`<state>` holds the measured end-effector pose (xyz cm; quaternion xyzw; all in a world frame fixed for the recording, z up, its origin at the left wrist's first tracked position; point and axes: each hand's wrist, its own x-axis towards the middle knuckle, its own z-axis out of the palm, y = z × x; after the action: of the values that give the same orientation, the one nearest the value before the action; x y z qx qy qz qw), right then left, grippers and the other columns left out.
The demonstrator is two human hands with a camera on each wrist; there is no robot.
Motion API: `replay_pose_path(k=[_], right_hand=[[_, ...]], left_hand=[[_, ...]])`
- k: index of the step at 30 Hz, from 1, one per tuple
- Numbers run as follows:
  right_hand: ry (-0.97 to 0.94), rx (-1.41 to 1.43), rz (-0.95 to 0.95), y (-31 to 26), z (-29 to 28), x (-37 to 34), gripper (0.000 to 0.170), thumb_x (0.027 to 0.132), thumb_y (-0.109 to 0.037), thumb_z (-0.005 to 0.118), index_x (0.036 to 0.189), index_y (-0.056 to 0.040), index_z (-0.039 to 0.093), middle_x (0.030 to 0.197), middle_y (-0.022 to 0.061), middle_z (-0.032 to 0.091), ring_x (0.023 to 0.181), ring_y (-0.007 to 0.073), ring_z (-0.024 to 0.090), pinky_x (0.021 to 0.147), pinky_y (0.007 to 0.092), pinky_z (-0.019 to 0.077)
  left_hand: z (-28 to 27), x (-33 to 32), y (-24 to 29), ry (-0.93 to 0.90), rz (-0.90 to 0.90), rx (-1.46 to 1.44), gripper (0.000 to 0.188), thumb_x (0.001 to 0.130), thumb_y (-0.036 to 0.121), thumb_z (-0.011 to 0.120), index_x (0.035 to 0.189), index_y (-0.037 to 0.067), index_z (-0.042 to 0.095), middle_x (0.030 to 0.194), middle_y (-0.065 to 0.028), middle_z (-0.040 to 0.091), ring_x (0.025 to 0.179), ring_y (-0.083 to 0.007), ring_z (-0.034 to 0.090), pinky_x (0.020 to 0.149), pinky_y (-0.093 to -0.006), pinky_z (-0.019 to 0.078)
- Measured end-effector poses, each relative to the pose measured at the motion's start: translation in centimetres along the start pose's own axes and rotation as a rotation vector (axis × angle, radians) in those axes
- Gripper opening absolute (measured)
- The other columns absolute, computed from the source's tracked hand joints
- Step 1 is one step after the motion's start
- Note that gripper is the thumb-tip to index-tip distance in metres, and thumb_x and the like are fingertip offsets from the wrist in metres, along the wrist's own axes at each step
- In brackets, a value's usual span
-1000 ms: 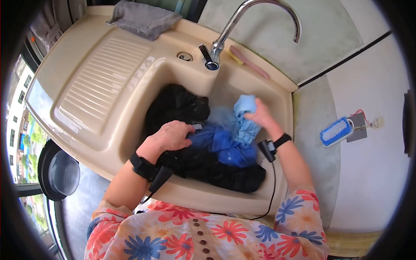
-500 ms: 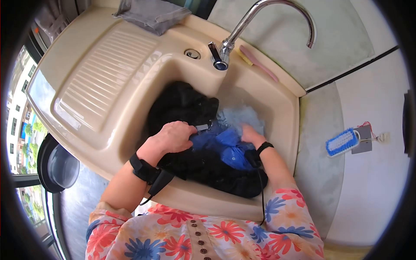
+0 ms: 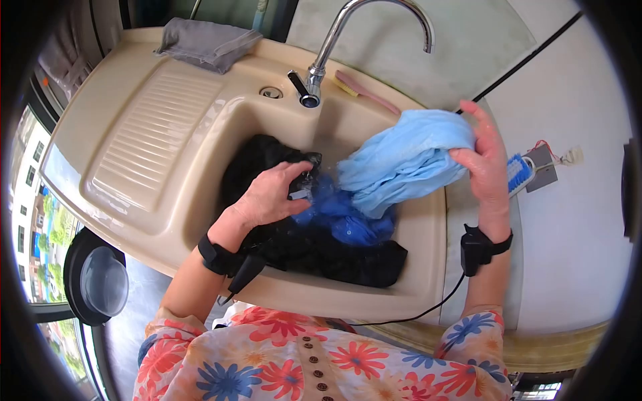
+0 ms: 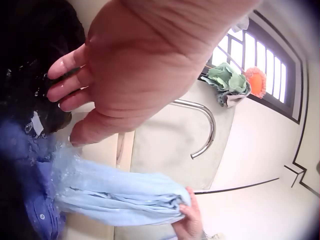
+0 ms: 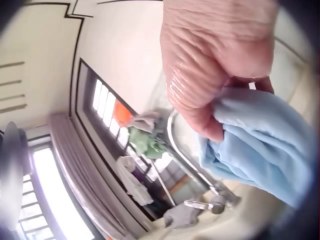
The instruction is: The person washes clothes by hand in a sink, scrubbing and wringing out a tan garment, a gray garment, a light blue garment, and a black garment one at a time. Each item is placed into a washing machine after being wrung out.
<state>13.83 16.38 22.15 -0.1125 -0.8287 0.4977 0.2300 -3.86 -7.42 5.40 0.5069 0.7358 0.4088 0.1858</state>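
Observation:
My right hand (image 3: 488, 157) grips a bunched, wet light blue cloth (image 3: 404, 157), raised at the right of the sink. In the right wrist view the thumb presses into the folds of the cloth (image 5: 260, 140); its lower end trails down to the water in the left wrist view. My left hand (image 3: 267, 194) hovers low over the wet laundry, thumb and fingers apart with nothing between them. Beneath it lie black clothing (image 3: 334, 260) and a darker blue garment (image 3: 364, 228) with a button. A small whitish tag (image 4: 37, 123) shows on the dark fabric.
The beige sink (image 3: 428, 247) has a ribbed washboard (image 3: 157, 130) on the left. A chrome faucet (image 3: 328, 43) arches over the back, beside a pink brush (image 3: 374, 100). A grey cloth (image 3: 207, 43) drapes the back-left rim; a blue-and-white brush (image 3: 518, 172) hangs on the right wall.
My right hand first pushed the light blue cloth down into the water, then lifted it up and to the right. The left hand stayed near the same spot, its fingers spreading.

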Motion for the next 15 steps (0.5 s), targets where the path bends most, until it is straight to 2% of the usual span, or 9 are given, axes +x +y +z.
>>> replay_pose_path(k=[1,3,4,6,7,9,11,14,15], right_hand=[[-0.004,0.029,-0.035,-1.2,0.2,-0.1,0.063,0.067,0.006,0.054,0.127,-0.0017,0.038,0.093,0.0086,0.059,0.085,0.0116,0.054,0.078,0.0245,0.0413],[-0.015,0.069,-0.075,-3.4,1.2,-0.5,0.063,0.066,0.007,0.053,0.127,-0.0014,0.037,0.093,0.0090,0.059,0.084,0.0119,0.053,0.078,0.0241,0.0409],[-0.034,0.106,-0.111,-4.0,1.8,-0.7,0.064,0.065,0.007,0.052,0.127,-0.0011,0.037,0.093,0.0094,0.059,0.083,0.0122,0.053,0.077,0.0236,0.0404],[-0.066,0.188,-0.116,-4.6,2.5,-0.9,0.064,0.065,0.007,0.051,0.128,-0.0010,0.037,0.094,0.0101,0.059,0.084,0.0133,0.054,0.078,0.0242,0.0409],[-0.100,0.267,-0.122,-4.7,3.0,-0.9,0.065,0.065,0.007,0.050,0.128,-0.0009,0.037,0.095,0.0108,0.059,0.085,0.0144,0.055,0.078,0.0248,0.0414],[-0.055,0.361,-0.103,-4.2,4.9,-0.5,0.063,0.065,0.007,0.049,0.127,-0.0007,0.039,0.097,0.0111,0.059,0.085,0.0146,0.055,0.079,0.0255,0.0422],[0.014,0.539,-0.064,-3.0,7.3,0.2,0.059,0.066,0.007,0.050,0.124,-0.0004,0.041,0.098,0.0111,0.060,0.086,0.0149,0.056,0.080,0.0265,0.0437],[0.122,0.743,0.097,1.3,11.2,2.4,0.050,0.070,0.006,0.054,0.119,-0.0001,0.046,0.096,0.0090,0.059,0.085,0.0143,0.057,0.078,0.0259,0.0453],[0.083,0.802,0.123,3.2,12.4,2.8,0.049,0.073,0.006,0.054,0.120,0.0002,0.044,0.096,0.0081,0.058,0.084,0.0146,0.057,0.075,0.0255,0.0463]], left_hand=[[-0.4,0.1,1.1,-0.003,0.005,0.005,0.063,0.066,0.022,0.070,0.122,0.007,0.047,0.109,-0.0194,0.055,0.100,-0.0343,0.053,0.087,-0.0377,0.0438],[-1.0,0.7,3.0,0.145,0.096,-0.089,0.087,0.061,0.032,0.077,0.132,0.006,0.033,0.121,-0.0229,0.046,0.110,-0.0373,0.046,0.093,-0.0384,0.0395],[-0.8,1.2,3.4,0.145,0.097,-0.084,0.087,0.061,0.032,0.077,0.132,0.006,0.033,0.121,-0.0229,0.046,0.110,-0.0373,0.046,0.093,-0.0384,0.0395],[0.1,2.2,3.9,0.283,0.268,-0.187,0.111,0.051,0.044,0.082,0.135,0.001,0.024,0.127,-0.0254,0.039,0.120,-0.0384,0.038,0.100,-0.0395,0.0324],[1.0,2.8,4.1,0.284,0.267,-0.185,0.111,0.051,0.044,0.082,0.135,0.001,0.024,0.127,-0.0254,0.039,0.120,-0.0384,0.038,0.100,-0.0395,0.0324],[3.2,4.1,4.3,0.280,0.380,-0.414,0.123,0.044,0.050,0.084,0.134,-0.003,0.021,0.131,-0.0255,0.034,0.123,-0.0372,0.034,0.103,-0.0395,0.0283],[5.4,4.4,4.6,0.271,0.334,-0.447,0.123,0.040,0.049,0.085,0.133,-0.003,0.024,0.126,-0.0228,0.040,0.120,-0.0360,0.039,0.102,-0.0392,0.0296],[7.6,3.9,5.0,0.164,0.262,-0.618,0.110,0.047,0.044,0.085,0.131,0.000,0.030,0.122,-0.0175,0.046,0.115,-0.0310,0.045,0.100,-0.0373,0.0328],[8.5,3.8,5.0,0.175,0.212,-0.769,0.096,0.053,0.037,0.084,0.127,0.001,0.035,0.118,-0.0142,0.050,0.110,-0.0271,0.048,0.096,-0.0359,0.0357]])
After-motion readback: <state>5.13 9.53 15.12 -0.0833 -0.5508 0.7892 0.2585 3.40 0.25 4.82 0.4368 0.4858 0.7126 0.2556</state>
